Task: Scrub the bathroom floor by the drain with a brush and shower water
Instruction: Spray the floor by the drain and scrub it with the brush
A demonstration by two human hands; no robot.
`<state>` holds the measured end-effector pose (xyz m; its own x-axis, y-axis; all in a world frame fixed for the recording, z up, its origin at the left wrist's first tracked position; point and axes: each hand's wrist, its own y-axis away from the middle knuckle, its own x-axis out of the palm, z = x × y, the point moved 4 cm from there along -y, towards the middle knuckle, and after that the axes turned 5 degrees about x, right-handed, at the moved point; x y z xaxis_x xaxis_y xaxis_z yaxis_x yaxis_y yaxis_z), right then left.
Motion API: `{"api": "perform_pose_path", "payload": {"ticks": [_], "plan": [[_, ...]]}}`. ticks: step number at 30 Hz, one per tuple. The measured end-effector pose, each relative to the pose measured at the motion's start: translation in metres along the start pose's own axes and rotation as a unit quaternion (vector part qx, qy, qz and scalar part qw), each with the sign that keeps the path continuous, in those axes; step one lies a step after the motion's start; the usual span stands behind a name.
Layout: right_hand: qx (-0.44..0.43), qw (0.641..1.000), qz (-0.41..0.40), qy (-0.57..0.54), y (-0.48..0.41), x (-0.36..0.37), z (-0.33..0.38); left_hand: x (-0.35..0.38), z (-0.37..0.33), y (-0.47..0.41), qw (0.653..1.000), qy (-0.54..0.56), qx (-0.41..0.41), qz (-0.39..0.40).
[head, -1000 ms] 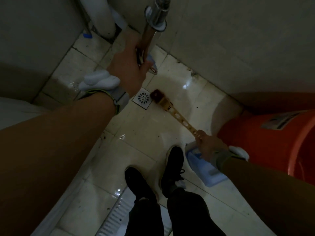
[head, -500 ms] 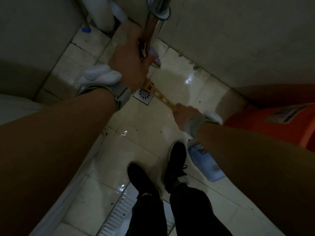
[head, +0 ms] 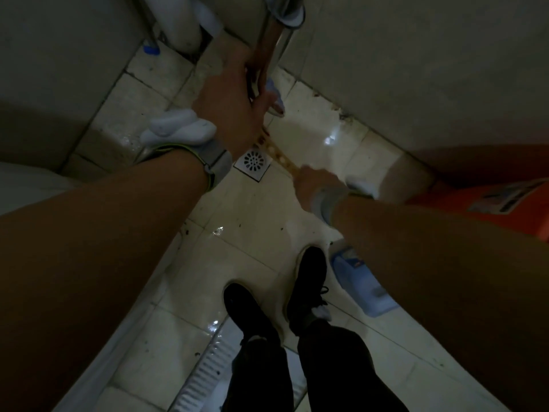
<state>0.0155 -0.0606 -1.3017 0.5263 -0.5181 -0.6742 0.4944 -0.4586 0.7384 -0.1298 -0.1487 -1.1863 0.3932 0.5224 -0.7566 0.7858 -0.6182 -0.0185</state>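
My left hand [head: 234, 108] is shut on the chrome shower handle [head: 269, 46], held high over the wet floor near the wall corner. Just below its wrist lies the square metal drain [head: 252, 162]. My right hand [head: 312, 184] grips the yellow perforated handle of the brush [head: 280, 156], which runs up and left past the drain. The brush head is hidden behind my left hand. No water stream is discernible in the dim light.
An orange bucket [head: 487, 203] stands at the right wall. A blue bottle [head: 362, 285] lies on the tiles beside my right shoe [head: 307, 286]. A white pipe [head: 178, 22] and a blue cap [head: 151, 50] sit at the far corner. A ribbed white squat pan edge [head: 205, 367] is under my left shoe.
My right hand pushed the brush forward and left from beside the blue bottle, so the brush head went past the drain and under my left hand. The left hand stayed on the shower handle.
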Motion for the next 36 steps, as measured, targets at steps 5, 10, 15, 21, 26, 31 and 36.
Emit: {"api": "perform_pose_path", "payload": {"ticks": [5, 10, 15, 21, 26, 31, 36], "plan": [[-0.013, 1.000, -0.016, 0.018, -0.004, -0.011, 0.006, -0.003, -0.006, 0.001, 1.000, 0.017, 0.014, -0.013], [0.044, 0.999, 0.024, -0.017, 0.049, 0.039, -0.085, -0.011, -0.005, 0.000, 1.000, 0.018, 0.006, -0.013], [0.060, 0.997, 0.045, 0.022, 0.058, 0.037, -0.100, -0.013, 0.000, 0.000, 1.000, 0.009, -0.006, 0.005], [0.014, 1.000, -0.016, 0.010, -0.005, -0.003, -0.007, -0.004, -0.007, 0.006, 1.000, 0.007, -0.018, 0.002], [-0.007, 1.000, -0.016, 0.017, -0.006, -0.005, 0.000, -0.005, -0.011, 0.006, 1.000, 0.007, 0.003, 0.007], [0.032, 0.999, 0.009, -0.008, 0.044, 0.033, -0.096, -0.011, -0.001, 0.003, 1.000, -0.002, -0.004, 0.015], [0.067, 0.997, 0.039, -0.001, 0.048, 0.037, -0.121, -0.015, 0.004, 0.000, 1.000, 0.003, -0.026, 0.009]]}}
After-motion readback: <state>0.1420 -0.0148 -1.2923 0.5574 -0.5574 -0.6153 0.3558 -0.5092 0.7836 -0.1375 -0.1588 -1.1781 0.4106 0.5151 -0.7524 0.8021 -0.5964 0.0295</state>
